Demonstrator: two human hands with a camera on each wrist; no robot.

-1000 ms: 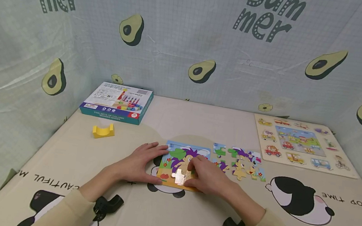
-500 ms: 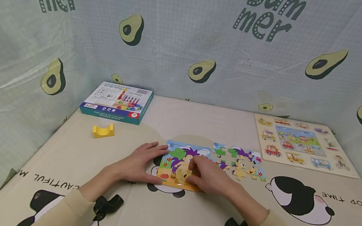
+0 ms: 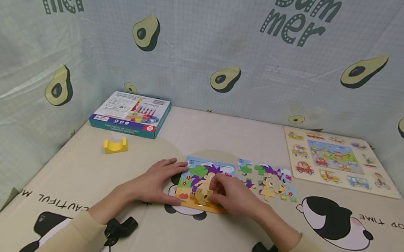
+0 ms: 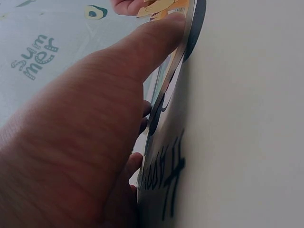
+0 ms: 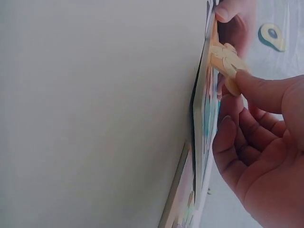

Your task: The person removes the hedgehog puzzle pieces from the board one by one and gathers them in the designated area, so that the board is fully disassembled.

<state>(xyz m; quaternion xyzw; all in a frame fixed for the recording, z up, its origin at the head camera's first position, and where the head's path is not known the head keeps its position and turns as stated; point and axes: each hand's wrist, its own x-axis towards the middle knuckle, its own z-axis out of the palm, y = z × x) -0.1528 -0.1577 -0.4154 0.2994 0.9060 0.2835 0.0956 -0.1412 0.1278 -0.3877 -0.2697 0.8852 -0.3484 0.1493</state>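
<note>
A jigsaw puzzle board (image 3: pixel 188 177) with a purple-haired cartoon figure lies on the table between my hands. My left hand (image 3: pixel 158 181) rests along its left side, thumb at the near corner and fingertips at the far one. The thumb (image 4: pixel 161 35) lies on the board's edge in the left wrist view. My right hand (image 3: pixel 232 196) pinches a tan puzzle piece (image 5: pixel 229 62) between thumb and fingers. That piece stands tilted over the board's near part, its lower edge at the board. My right fingers cover the board's right side in the head view.
Several loose puzzle pieces (image 3: pixel 267 189) lie right of the board. Farther right is a wooden vehicle puzzle board (image 3: pixel 299 145). A teal-sided box (image 3: pixel 130 114) and a yellow arched block (image 3: pixel 115 146) are at the left. A patterned curtain (image 3: pixel 198 36) hangs behind the table.
The puzzle piece in my right hand, shiny and light a second ago, now shows its tan picture at a changed tilt. My right hand shifted very slightly right. My left hand stayed in place.
</note>
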